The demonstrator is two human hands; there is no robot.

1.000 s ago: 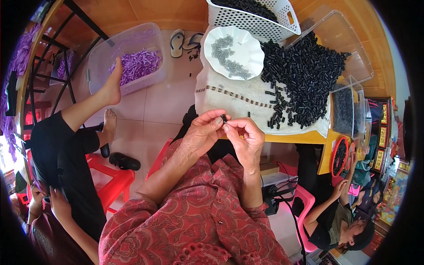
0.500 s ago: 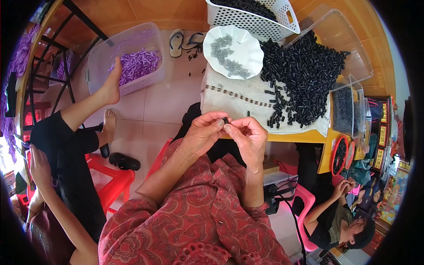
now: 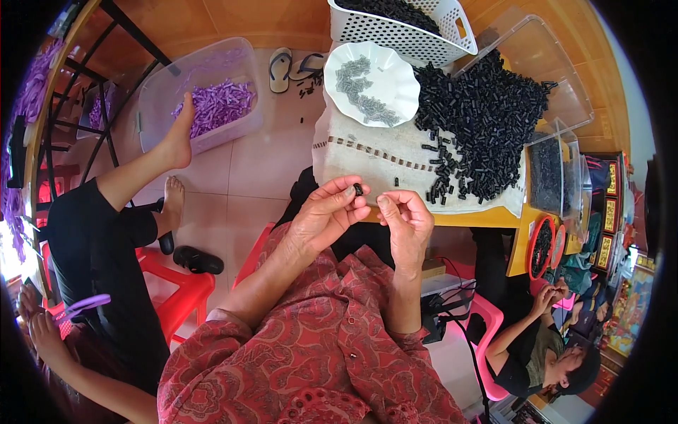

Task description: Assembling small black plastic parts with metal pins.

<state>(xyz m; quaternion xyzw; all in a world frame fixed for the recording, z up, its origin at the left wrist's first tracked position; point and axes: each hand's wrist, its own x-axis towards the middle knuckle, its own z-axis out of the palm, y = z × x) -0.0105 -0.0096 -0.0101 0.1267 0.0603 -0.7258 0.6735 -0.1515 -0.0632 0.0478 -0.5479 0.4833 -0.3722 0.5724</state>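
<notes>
My left hand (image 3: 326, 212) pinches a small black tube-shaped piece (image 3: 358, 189) between thumb and fingertip, just over the table's front edge. A short gap to the right of it is my right hand (image 3: 405, 220), its thumb and forefinger pressed together; whatever they may hold is too small to make out. Beyond the hands lies a large heap of similar black pieces (image 3: 487, 127) on a pale cloth (image 3: 360, 162). One loose black piece (image 3: 396, 181) lies apart on the cloth. Small clear pieces (image 3: 357, 85) rest in a white scalloped dish (image 3: 399, 74) on the table's far left.
A white perforated basket (image 3: 395, 39) of black pieces stands at the back. Clear bins (image 3: 554, 177) line the right side. Left on the floor is a clear tub (image 3: 205, 145) of purple strips, beside a co-worker's bare foot (image 3: 182, 134). Another person (image 3: 544, 353) sits at the right.
My right hand has drawn away from the black piece, slightly right and down, while my left hand keeps it. At left, a co-worker's hands have moved lower, with a purple strip showing.
</notes>
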